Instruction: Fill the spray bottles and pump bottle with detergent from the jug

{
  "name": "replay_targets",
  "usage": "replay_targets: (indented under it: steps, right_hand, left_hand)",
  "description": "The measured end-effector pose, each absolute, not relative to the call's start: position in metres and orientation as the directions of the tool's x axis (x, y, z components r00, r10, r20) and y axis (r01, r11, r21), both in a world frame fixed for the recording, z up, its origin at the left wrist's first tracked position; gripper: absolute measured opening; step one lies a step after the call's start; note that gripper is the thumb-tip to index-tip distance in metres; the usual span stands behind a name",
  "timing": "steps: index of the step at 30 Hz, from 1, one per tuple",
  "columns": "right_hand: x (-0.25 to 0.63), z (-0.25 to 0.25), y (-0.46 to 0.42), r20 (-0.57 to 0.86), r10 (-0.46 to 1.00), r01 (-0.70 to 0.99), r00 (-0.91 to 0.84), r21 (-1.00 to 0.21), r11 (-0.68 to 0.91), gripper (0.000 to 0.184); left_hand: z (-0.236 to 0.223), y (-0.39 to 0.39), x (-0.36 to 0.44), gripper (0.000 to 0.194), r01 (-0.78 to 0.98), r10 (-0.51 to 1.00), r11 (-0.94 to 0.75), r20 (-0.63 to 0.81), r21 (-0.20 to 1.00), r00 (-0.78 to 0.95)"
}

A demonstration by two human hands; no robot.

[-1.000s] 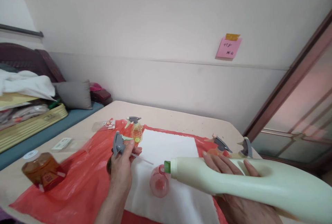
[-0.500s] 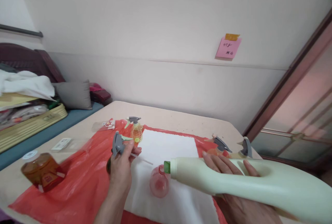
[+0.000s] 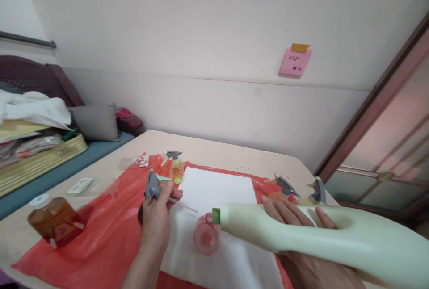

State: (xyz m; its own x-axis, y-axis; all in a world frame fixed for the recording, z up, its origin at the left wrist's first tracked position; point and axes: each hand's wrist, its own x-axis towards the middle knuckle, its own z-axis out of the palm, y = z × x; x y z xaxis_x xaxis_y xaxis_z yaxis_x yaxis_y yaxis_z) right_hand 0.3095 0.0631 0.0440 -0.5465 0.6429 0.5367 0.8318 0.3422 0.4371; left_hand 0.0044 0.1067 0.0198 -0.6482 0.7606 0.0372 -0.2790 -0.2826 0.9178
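Observation:
My left hand (image 3: 159,211) is closed around a grey spray nozzle (image 3: 153,186), whose thin clear dip tube points right toward the middle. With my right hand (image 3: 295,217) I grip a large pale green jug (image 3: 321,240), tipped on its side. Its green spout (image 3: 216,215) meets the mouth of a small pink transparent bottle (image 3: 205,236). That bottle stands upright on a white cloth (image 3: 224,186); whether liquid is flowing I cannot make out. Part of a dark round thing shows behind my left wrist.
Red plastic sheeting (image 3: 110,222) lies under the white cloth. A yellow spray bottle (image 3: 176,170) stands behind my left hand, and an orange spray bottle (image 3: 283,190) and another sprayer (image 3: 317,193) behind the jug. At left are an amber liquid bottle (image 3: 55,219) and a white card (image 3: 80,186).

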Motion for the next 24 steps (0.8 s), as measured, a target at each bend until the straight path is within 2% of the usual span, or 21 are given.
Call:
replay_targets:
  steps: [7, 13, 15, 17, 20, 22, 24]
  right_hand:
    - [0.311, 0.046, 0.063, 0.525, 0.640, 0.822, -0.561, 0.446, 0.355, 0.083]
    - [0.321, 0.028, 0.076, 0.590, 0.593, 0.837, -0.548, 0.401, 0.374, 0.079]
    - [0.327, 0.016, 0.080, 0.597, 0.618, 0.859, -0.512, 0.354, 0.369, 0.073]
    - [0.332, 0.007, 0.082, 0.503, 0.765, 0.915, -0.402, 0.203, 0.348, 0.057]
    - [0.333, 0.004, 0.083, 0.174, 0.974, 0.978, -0.147, -0.123, 0.169, 0.028]
    - [0.331, 0.009, 0.085, 0.037, 0.999, 0.952, -0.033, -0.302, 0.043, 0.025]
    - [0.327, 0.014, 0.090, 0.008, 0.999, 0.878, 0.041, -0.477, -0.032, 0.028]
  left_hand:
    - [0.020, 0.108, 0.003, 0.032, -0.325, 0.775, -0.262, -0.002, 0.909, -0.632]
    - [0.019, 0.108, 0.002, 0.031, -0.339, 0.774, -0.259, -0.016, 0.904, -0.633]
    - [0.020, 0.108, 0.002, 0.031, -0.351, 0.778, -0.265, -0.016, 0.898, -0.628]
    - [0.021, 0.108, 0.003, 0.031, -0.363, 0.777, -0.273, -0.019, 0.891, -0.629]
    - [0.021, 0.109, 0.004, 0.032, -0.372, 0.771, -0.273, -0.030, 0.887, -0.636]
    - [0.020, 0.110, 0.003, 0.032, -0.369, 0.773, -0.266, -0.031, 0.891, -0.634]
    - [0.020, 0.110, 0.003, 0.032, -0.367, 0.782, -0.261, -0.027, 0.893, -0.623]
